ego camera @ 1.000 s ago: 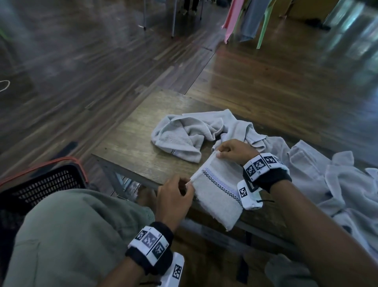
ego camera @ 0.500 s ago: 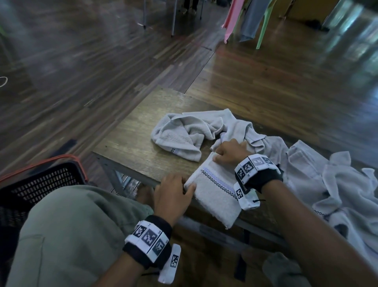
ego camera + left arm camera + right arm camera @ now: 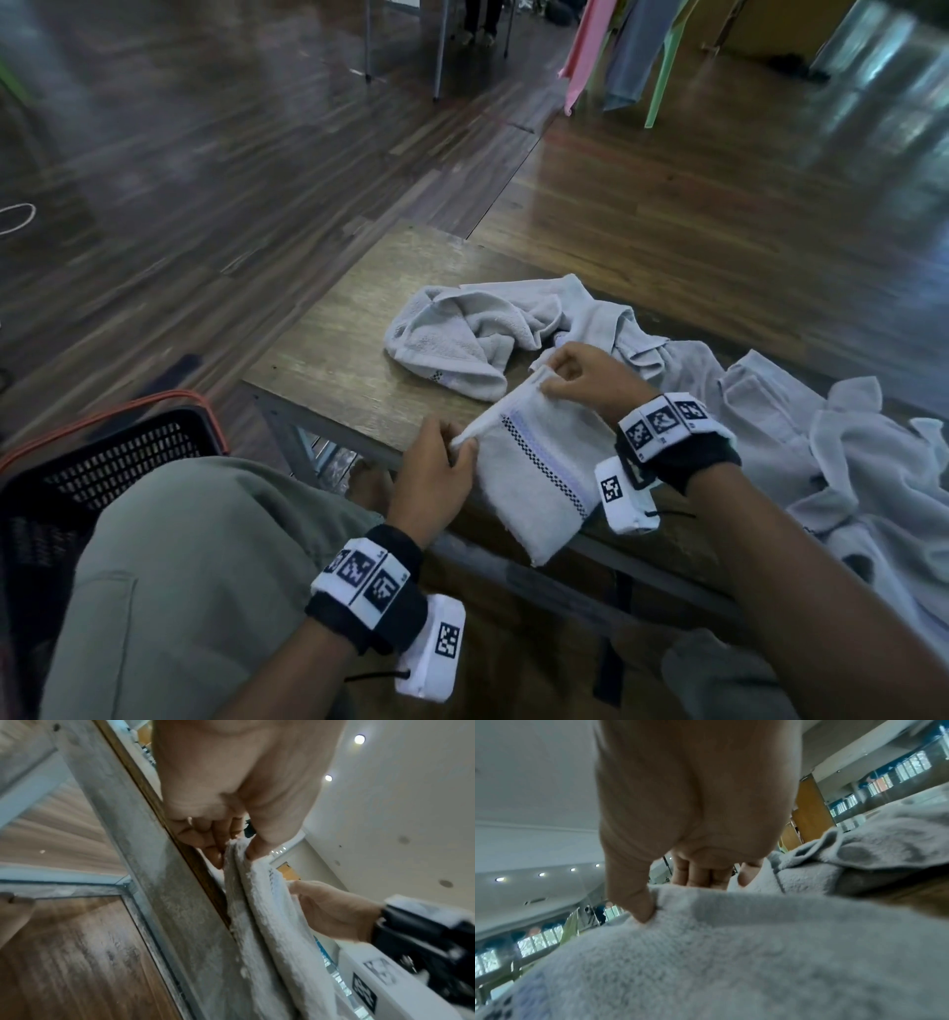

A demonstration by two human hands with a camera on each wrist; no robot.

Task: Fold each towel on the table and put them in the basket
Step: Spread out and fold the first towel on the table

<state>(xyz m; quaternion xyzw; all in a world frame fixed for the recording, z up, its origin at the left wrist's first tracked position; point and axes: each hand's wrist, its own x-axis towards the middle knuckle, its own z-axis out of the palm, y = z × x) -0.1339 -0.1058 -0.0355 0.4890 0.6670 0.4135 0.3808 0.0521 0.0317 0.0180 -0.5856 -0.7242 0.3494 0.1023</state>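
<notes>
A small grey towel [image 3: 534,483] with a checkered band lies half folded over the near edge of the wooden table [image 3: 349,360]. My left hand [image 3: 441,473] pinches its near corner between thumb and fingers, as the left wrist view shows on the towel's edge [image 3: 246,874]. My right hand [image 3: 580,375] pinches the far corner, thumb pressed into the towel [image 3: 706,943]. The edge between both hands is lifted off the table. A black mesh basket [image 3: 77,473] with an orange rim stands on the floor at the left.
A crumpled grey towel [image 3: 462,344] lies just beyond my hands. More grey towels [image 3: 821,452] are heaped on the right of the table. My knee [image 3: 195,565] in green trousers sits between basket and table. Chairs with hanging cloths [image 3: 616,51] stand far back.
Half a second ago both hands pressed the towel's folded edge down on the table. Now they have lifted that edge again, still pinching its two corners.
</notes>
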